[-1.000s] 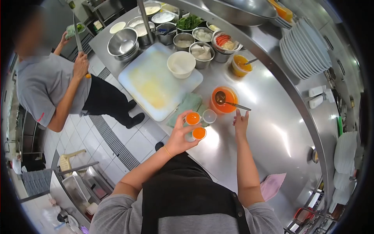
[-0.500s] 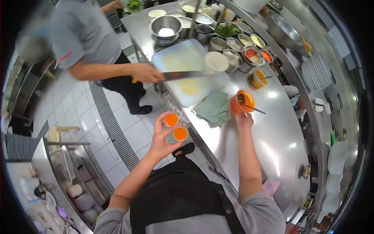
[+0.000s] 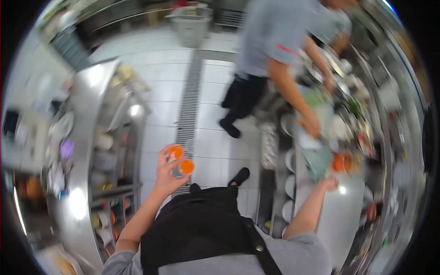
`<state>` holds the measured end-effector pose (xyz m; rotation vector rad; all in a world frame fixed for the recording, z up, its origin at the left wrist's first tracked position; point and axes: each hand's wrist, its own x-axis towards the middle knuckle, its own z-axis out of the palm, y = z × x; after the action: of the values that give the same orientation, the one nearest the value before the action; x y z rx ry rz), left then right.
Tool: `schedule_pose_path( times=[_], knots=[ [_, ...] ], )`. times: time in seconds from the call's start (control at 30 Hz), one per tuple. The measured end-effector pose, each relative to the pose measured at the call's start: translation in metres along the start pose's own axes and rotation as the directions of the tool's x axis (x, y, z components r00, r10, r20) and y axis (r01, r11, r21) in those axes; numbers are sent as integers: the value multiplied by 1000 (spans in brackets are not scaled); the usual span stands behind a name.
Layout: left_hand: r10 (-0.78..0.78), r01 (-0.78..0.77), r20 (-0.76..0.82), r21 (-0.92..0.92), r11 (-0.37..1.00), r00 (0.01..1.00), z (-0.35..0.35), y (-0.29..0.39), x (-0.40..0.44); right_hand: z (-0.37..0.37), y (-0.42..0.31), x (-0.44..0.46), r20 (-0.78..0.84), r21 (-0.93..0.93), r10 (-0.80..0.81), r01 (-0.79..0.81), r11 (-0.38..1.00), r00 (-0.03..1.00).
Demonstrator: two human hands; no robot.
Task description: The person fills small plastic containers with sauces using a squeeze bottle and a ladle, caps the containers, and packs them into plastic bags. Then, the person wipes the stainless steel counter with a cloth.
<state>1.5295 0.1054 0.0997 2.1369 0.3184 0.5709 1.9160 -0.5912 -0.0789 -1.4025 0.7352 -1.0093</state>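
Observation:
My left hand is closed around two small clear cups, held side by side over the floor. One cup sits farther from me, the other cup nearer my thumb, and both show bright orange at the top. Over the steel counter, my right hand is just short of an orange container. Motion smears its fingers, so I cannot tell whether they are spread or curled. A folded green cloth lies on the counter left of the container.
A co-worker in grey stands at the counter's far end, one arm reaching over a cutting board. Another person is partly visible behind. A second steel counter runs along the left. A floor drain crosses the tiles.
The view has swung left, toward the aisle. My right hand has drawn back from the orange container. Both cups stay in my left hand. The co-worker's large knife no longer shows clearly.

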Motion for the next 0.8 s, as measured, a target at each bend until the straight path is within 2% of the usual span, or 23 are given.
schedule_pose_path(
  times=[0.03,0.07,0.1,0.13,0.17,0.2,0.23,0.27,0.3,0.33,0.37,0.43,0.47,0.53,0.57,0.7,0.73,0.77,0.8],
  knots=[
    [-25,25,-40,13,1000,999,-19,-8,-10,-1,-8,-57,-54,-172,-218,206,963,974],
    [-55,57,-89,28,998,995,-38,-15,-20,-4,-10,-117,-33,-259,-397,376,890,917],
    [-80,85,-155,23,996,985,-54,-21,-31,-4,-43,-206,108,-280,-400,414,866,910],
    [-102,109,-221,16,994,970,-70,-25,-43,-5,0,-262,209,-115,-543,572,812,813],
    [-119,126,-287,6,992,951,-86,-30,-54,-18,18,-325,484,-290,-593,757,585,644],
    [-125,130,-344,-7,991,931,-102,-36,-63,-26,20,-407,645,-143,-531,770,622,549],
    [-135,144,-408,-7,990,903,-116,-40,-75,-39,17,-474,865,-26,-291,616,788,409],
    [-151,177,-467,13,984,872,-132,-42,-87,-52,12,-526,986,0,-71,420,907,153],
    [-172,218,-512,31,975,841,-148,-47,-97,-54,-6,-571,951,-178,253,349,920,-181],
    [-189,256,-553,45,966,811,-162,-50,-107,-46,-37,-609,856,153,42,330,931,-516],
    [-224,311,-606,40,950,763,-176,-51,-117,-34,-63,-645,612,447,-141,193,873,-778],
    [-202,332,-698,55,942,687,-205,-71,-145,-13,-85,-702,349,659,-272,28,752,-897],
    [-193,370,-757,69,926,625,-215,-77,-156,-7,-97,-722,400,514,-120,114,850,-909],
    [-173,480,-815,142,866,553,-237,-93,-180,17,-94,-760,380,481,-135,72,874,-915],
    [-163,505,-845,140,851,509,-248,-104,-192,30,-92,-781,337,542,-215,3,840,-917],
    [-173,631,-929,78,772,326,-286,-152,-230,45,-104,-860,288,522,-175,1,853,-942],
    [-169,663,-942,70,745,289,-297,-165,-237,42,-115,-884,258,531,-174,-11,847,-950],
    [-146,665,-957,62,744,252,-306,-182,-243,35,-135,-906,248,470,-100,29,882,-964],
    [-149,676,-961,49,735,231,-315,-196,-247,28,-151,-929,217,451,-114,-3,892,-969]
  ],
)
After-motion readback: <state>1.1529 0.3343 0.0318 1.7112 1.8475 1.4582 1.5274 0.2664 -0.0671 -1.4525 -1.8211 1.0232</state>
